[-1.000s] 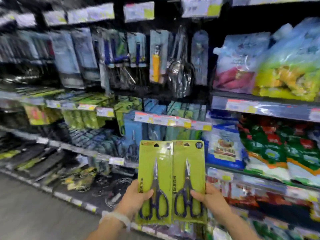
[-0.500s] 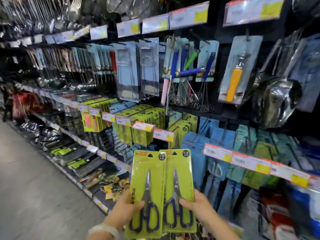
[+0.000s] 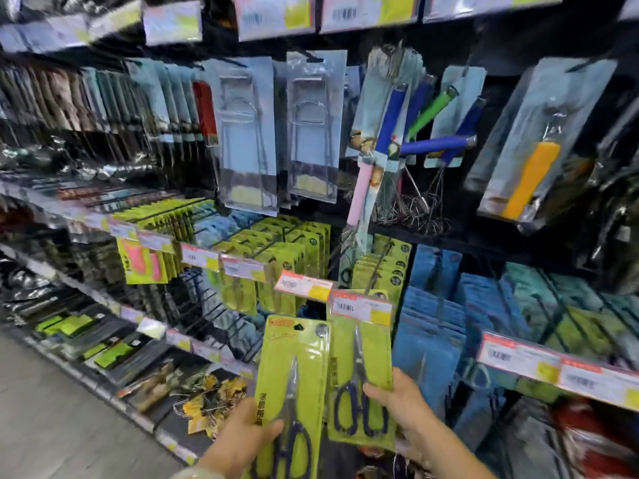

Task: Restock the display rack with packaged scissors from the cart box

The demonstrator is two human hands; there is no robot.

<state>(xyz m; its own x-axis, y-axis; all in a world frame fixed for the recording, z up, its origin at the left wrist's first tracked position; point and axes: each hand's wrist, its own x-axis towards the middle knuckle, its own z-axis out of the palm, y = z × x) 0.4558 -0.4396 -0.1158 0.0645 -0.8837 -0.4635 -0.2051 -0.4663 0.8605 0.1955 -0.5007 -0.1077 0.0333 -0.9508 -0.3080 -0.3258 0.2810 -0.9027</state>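
I've got a green scissors pack in each hand. Left hand [image 3: 242, 440] pinches the left pack [image 3: 294, 368] low down, right hand [image 3: 403, 406] grips the right pack [image 3: 361, 361], its top up behind a price tag [image 3: 361, 307] on the rack [image 3: 242, 267].

1. The display rack [image 3: 484, 243] is a tall dark wall of shelves and metal hooks.
2. Green scissor packs [image 3: 294, 250] hang in rows on the middle hooks.
3. Blue packs [image 3: 432, 305] hang just to their right.
4. Price tags [image 3: 304, 285] sit along the shelf edges (most are too blurry to read).
5. Clear packs of kitchen tools [image 3: 249, 133] hang higher up.
6. The grey floor [image 3: 52, 426] lies at the near left.
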